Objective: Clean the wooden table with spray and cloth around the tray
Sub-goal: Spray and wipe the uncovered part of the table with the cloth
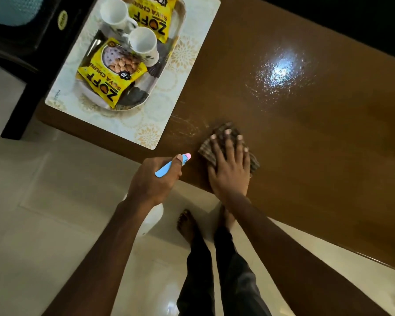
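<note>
Your left hand [151, 183] grips the blue spray bottle [169, 166], right hand [229, 169] flat on the checked cloth [254, 164]; wiping left could snag that pale floral placemat [146, 124].

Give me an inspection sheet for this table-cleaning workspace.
Surface: wooden table, droplets glinting around a light reflection, faint streaks beside the placemat.
Job's things: spray bottle held at the table's near edge; checked cloth on the table; tray on the placemat.
Clutter: two white mugs and two yellow snack packets, all in the tray.
Grippers: left hand grips the spray bottle; right hand presses flat on the cloth.
Cables: nothing seen.
Surroundings: tiled floor, dark chair beyond the tray, the person's bare feet.
</note>
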